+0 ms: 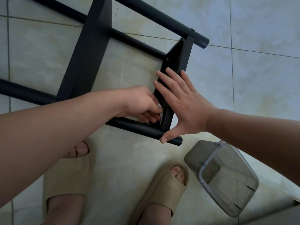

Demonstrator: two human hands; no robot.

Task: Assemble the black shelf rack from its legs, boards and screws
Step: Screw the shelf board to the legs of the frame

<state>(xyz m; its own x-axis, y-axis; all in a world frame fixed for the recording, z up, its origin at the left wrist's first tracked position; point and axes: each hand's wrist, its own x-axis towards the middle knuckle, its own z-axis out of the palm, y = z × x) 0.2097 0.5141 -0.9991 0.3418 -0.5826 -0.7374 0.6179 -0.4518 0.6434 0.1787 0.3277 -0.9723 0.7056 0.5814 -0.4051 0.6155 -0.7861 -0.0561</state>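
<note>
Your right hand (183, 101) lies flat and wide on the outer face of the end board (180, 52), four fingers straight and spread up along it. The thumb is stretched down so that its tip touches the near leg (139, 128) close to that leg's open end. Your left hand (139, 103) comes in from the other side of the same board, with its fingers curled in the corner where the board meets the near leg. You cannot tell whether they pinch anything there, because the fingertips are tucked against the board's inner face. The board stands between your two hands.

Closest to you, your feet are in beige slippers (68, 176) on the tiled floor (129, 70). A clear plastic container (227, 179) lies tilted just beside the right foot, below your right forearm.

Beyond the hands, the black shelf rack (87, 51) lies on its side on the tiles. The near leg runs from the left edge to your right thumb. A screw head (167, 59) shows on the end board's inner face, above your right fingertips. A thinner crossbar (134, 41) runs from the end board to a wider middle board. Farthest off, the far leg (162, 15) passes the top of both boards, and its open end sticks out past the end board.
</note>
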